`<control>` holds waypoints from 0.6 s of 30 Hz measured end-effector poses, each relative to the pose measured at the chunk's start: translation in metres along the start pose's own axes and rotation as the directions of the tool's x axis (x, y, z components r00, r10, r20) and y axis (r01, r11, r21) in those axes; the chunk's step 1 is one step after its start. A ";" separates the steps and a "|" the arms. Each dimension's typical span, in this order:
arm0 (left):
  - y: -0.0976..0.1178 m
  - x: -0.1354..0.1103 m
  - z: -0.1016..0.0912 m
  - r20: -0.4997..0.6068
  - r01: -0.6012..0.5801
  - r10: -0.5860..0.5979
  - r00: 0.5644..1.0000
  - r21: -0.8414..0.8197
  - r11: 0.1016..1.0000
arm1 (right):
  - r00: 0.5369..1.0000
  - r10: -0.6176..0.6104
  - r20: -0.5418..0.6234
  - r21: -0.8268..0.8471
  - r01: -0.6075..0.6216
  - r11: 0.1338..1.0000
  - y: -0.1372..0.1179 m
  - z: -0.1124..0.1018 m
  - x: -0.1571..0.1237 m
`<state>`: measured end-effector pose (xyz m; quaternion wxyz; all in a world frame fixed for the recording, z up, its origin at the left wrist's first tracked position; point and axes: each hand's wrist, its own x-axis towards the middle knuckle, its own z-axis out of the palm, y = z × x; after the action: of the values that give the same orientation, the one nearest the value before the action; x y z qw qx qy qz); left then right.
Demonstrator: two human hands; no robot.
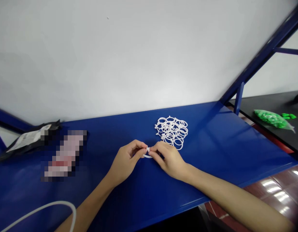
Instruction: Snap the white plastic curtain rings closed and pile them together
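Between my two hands, low over the blue tabletop, is a small white plastic ring (148,156) with a little knob-like joint at its top. My left hand (129,158) pinches the joint's left side between thumb and fingertips. From the other side, my right hand (168,159) pinches it the same way, so the fingertips nearly meet. Just beyond my right hand lies a loose pile of similar white rings (172,129), each with a small knob. Fingers partly cover the held ring, and whether its joint is closed is too small to tell.
On the left of the blue table (120,129) lie a black package with a white label (28,138) and a blurred-out pinkish item (66,151). A white cord (52,203) loops at lower left. A bag of green pieces (272,119) sits on a dark table at right.
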<state>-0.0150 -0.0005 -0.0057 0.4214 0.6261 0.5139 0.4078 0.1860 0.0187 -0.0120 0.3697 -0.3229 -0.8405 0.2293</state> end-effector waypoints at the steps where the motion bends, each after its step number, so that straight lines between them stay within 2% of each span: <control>1: -0.001 -0.001 0.001 -0.011 -0.027 0.027 1.000 0.038 0.999 | 1.000 -0.006 0.010 -0.011 0.006 1.000 0.000 0.001 -0.001; 4: -0.001 -0.006 0.005 -0.046 -0.133 0.141 0.989 0.154 0.979 | 1.000 -0.016 0.015 -0.028 0.016 0.999 -0.003 0.001 -0.002; 9: 0.003 -0.010 0.010 -0.062 -0.316 0.351 0.934 0.312 0.896 | 0.998 -0.057 0.024 -0.062 0.058 0.996 -0.006 -0.002 -0.004; 15: 0.003 -0.012 0.013 -0.022 -0.412 0.448 0.894 0.354 0.839 | 0.990 -0.111 0.086 -0.155 0.124 0.980 -0.004 -0.003 -0.006; 18: 0.003 -0.011 0.010 0.013 -0.441 0.471 0.882 0.376 0.815 | 0.990 -0.122 0.077 -0.168 0.133 0.977 -0.003 -0.005 -0.003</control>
<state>-0.0062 -0.0125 -0.0072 0.1653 0.7815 0.4326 0.4180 0.1904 0.0150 -0.0080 0.3263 -0.2914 -0.8880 0.1417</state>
